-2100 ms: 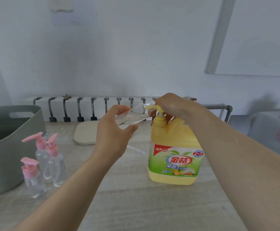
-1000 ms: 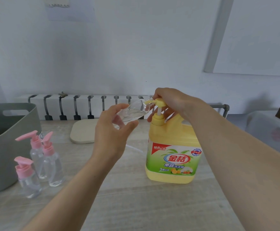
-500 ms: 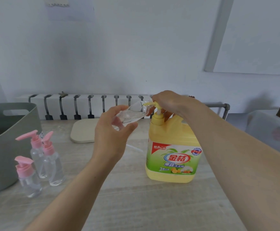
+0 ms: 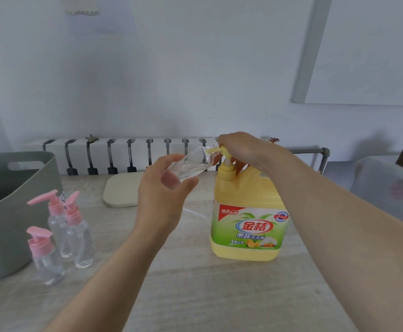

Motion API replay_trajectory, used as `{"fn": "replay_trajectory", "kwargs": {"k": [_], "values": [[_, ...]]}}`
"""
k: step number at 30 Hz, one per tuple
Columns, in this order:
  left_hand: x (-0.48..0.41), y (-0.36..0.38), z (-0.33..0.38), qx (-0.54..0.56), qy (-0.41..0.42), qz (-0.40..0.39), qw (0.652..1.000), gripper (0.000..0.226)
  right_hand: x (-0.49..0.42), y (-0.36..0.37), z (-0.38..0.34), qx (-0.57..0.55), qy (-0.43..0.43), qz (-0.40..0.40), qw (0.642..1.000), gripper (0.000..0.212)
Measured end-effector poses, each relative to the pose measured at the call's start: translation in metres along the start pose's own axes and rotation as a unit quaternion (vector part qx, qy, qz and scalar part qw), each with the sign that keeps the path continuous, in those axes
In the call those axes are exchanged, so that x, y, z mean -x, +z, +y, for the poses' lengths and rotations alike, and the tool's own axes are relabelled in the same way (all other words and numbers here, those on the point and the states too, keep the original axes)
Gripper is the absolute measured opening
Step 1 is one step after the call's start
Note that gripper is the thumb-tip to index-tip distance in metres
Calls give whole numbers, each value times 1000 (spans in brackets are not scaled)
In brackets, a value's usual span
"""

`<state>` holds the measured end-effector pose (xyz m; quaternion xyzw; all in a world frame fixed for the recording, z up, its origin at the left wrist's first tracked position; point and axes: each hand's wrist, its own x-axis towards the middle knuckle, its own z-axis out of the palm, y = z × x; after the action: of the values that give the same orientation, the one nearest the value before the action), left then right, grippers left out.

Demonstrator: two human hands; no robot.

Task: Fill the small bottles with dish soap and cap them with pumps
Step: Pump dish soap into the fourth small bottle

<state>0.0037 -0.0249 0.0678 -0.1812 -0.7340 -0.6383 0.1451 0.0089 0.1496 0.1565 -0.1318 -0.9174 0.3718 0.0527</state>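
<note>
Bench [image 4: 195,295] left: grey tub [image 4: 9,224], three pink-pumped bottles [image 4: 76,236]. Left hand [image 4: 162,200] grips the clear bottle [image 4: 193,162], tilted, mouth toward the soap jug [image 4: 248,212]; right hand [image 4: 241,147] clasps its pump [image 4: 227,168].

One head-worn camera looks forward and slightly down, close over the table [image 4: 219,295], toward the wall [image 4: 195,68].

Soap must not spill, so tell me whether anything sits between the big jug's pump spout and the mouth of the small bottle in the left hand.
Nothing visible does. The left hand holds the small bottle tilted, its mouth right at the pump spout. The right hand grips the pump head from above.
</note>
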Motion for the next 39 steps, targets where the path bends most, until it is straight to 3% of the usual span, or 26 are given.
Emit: {"fn": "replay_trajectory", "kwargs": {"k": [4,8,14,21,24,28,32,39], "values": [[-2,-1,6,16,-10,-16,1000,38,0,-4,0,-49,-1,21,999,42],[-3,-2,10,28,-14,-37,999,37,0,-12,-2,-55,19,-12,998,40],[-4,-5,11,45,-37,-74,996,41,-5,-15,-7,35,22,-49,998,43],[-3,-12,8,71,-54,-120,989,33,-8,-12,4,-41,28,-92,995,48],[-4,-13,6,122,-93,-108,982,39,-8,-12,4,-54,33,-93,994,45],[-7,-13,3,268,-170,-48,947,70,-11,-10,7,-36,28,-81,996,47],[-6,-11,3,355,-226,-26,907,63,-14,-8,7,-39,32,-75,996,49],[-6,-8,3,369,-248,-14,896,67,-13,-7,7,-28,25,-57,998,46]]}}
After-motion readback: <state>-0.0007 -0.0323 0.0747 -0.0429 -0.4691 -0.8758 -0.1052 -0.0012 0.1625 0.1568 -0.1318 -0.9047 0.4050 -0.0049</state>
